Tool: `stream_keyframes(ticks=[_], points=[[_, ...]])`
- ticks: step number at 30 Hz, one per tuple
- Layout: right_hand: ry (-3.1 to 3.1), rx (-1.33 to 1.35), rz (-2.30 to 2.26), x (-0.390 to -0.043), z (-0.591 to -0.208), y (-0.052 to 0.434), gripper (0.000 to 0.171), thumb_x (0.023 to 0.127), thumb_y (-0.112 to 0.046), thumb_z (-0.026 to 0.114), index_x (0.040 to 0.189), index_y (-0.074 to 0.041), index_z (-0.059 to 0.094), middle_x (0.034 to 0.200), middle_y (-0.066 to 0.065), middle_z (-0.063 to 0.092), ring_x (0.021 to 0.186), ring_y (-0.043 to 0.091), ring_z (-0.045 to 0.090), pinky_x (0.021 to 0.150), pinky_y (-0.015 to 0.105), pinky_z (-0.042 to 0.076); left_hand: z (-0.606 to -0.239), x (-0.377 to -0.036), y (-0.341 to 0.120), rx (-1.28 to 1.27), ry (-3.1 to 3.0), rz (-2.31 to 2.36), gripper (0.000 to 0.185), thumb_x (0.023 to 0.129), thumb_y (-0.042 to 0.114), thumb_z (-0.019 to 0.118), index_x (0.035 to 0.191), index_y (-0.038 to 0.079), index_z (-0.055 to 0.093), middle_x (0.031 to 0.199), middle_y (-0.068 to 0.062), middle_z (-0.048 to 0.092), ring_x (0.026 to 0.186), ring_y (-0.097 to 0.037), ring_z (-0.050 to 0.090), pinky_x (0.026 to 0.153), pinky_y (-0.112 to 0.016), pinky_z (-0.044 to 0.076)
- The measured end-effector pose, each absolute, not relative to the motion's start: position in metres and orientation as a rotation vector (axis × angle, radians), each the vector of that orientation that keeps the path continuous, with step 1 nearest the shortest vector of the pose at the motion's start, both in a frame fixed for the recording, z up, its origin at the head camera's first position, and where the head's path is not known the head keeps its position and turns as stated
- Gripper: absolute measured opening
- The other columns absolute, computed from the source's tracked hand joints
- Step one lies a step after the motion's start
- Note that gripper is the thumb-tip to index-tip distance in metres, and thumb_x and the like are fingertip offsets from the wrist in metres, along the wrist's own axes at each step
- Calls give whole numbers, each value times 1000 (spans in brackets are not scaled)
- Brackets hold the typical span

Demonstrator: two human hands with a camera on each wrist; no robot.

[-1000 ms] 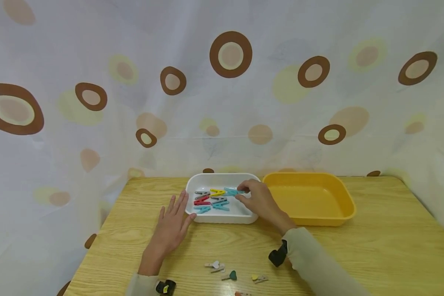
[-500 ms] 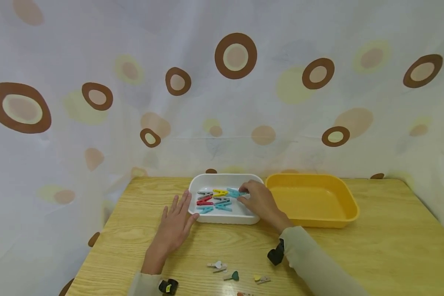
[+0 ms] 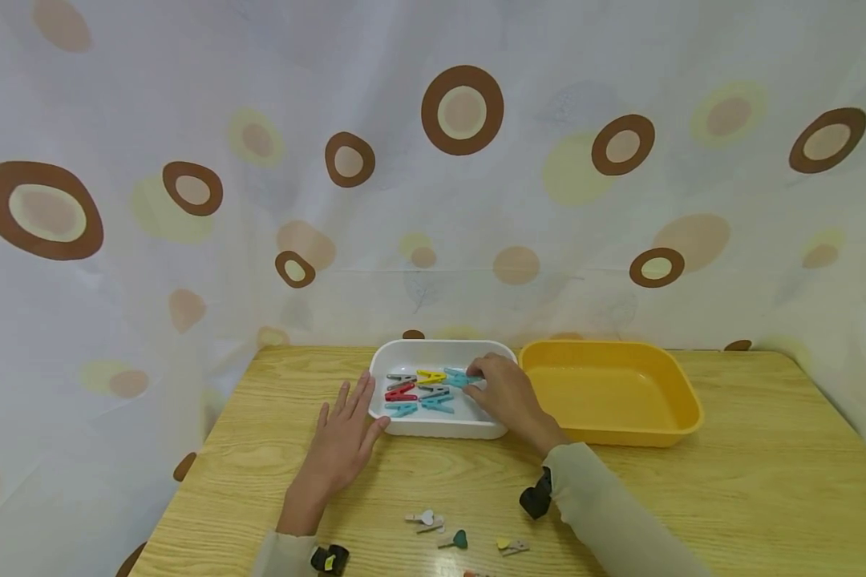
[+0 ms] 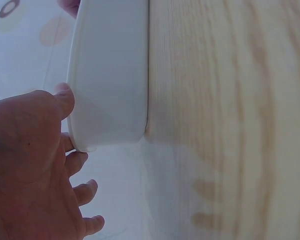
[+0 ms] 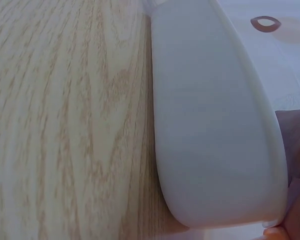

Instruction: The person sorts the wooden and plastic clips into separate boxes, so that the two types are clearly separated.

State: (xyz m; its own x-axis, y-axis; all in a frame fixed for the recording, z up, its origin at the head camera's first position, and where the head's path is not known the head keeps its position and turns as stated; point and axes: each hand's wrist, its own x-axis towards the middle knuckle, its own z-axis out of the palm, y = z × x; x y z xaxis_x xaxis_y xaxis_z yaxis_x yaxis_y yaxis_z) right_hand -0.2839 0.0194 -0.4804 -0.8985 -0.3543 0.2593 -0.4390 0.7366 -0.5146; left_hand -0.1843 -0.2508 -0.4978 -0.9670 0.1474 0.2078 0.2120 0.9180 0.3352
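Observation:
In the head view a white tray (image 3: 447,429) holds several plastic clothespins: a red clothespin (image 3: 401,393), a yellow clothespin (image 3: 430,376), grey ones and light blue ones. My left hand (image 3: 337,445) rests against the tray's left end, fingers extended; the left wrist view shows its thumb at the rim. My right hand (image 3: 508,394) reaches over the tray's right side. Its thumb and fingertips pinch a light blue clothespin (image 3: 459,378) low inside the tray, partly hidden by the fingers. In the right wrist view the tray wall (image 5: 215,115) hides most of that hand.
A yellow tray (image 3: 609,435) stands to the right, close beside the white one. Small wooden clips lie near the front of the table, among them a white-heart clip (image 3: 424,518), a green-heart clip (image 3: 457,540) and a yellow-topped clip (image 3: 511,546). A patterned curtain (image 3: 433,200) hangs behind.
The head view has shifted slightly, so everything appears a little farther right. Both hands keep nearly the same places, the right one still at the light blue clothespin.

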Motion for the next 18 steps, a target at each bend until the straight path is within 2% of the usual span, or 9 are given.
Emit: stream_keyframes(ticks=[10, 18], points=[[-2740, 666, 985, -282, -477, 26, 25, 91, -15, 80, 111, -1, 74, 107, 10, 67, 99, 27, 63, 93, 44, 55, -498, -185, -249, -282, -2896, -543, 70, 110, 43, 44, 164, 5, 21, 170, -9, 18, 155, -41, 17, 117, -71, 17], [-2654, 821, 1057, -273, -470, 36, 22, 90, -9, 80, 110, -2, 74, 104, 11, 69, 94, 23, 63, 87, 41, 56, -496, -183, -249, -273, -2903, -529, 70, 110, 43, 45, 163, 4, 23, 170, -11, 19, 154, -42, 18, 116, -71, 17]])
